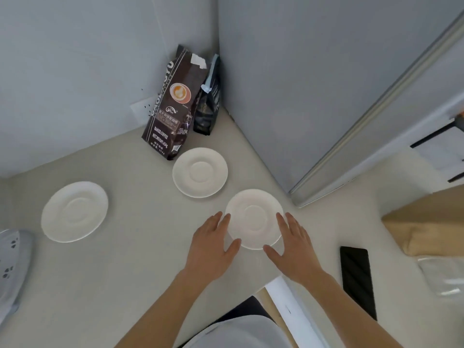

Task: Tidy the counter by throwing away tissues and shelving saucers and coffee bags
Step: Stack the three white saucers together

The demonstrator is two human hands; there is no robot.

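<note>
Three white saucers lie on the pale counter (113,272): a near saucer (254,218), a middle saucer (200,172) and a left saucer (74,211). My left hand (212,247) and my right hand (292,243) flank the near saucer with fingers spread, fingertips at its rim, and it rests flat on the counter. A tall brown coffee bag (173,104) leans in the back corner. A smaller dark coffee bag (208,106) stands beside it, against the wall. No tissues are visible.
A grey cabinet panel (313,84) rises on the right, its edge close to the near saucer. A black phone (357,280) lies at the right. A wall socket (141,108) sits behind the tall bag. A patterned white object (11,262) is at the far left.
</note>
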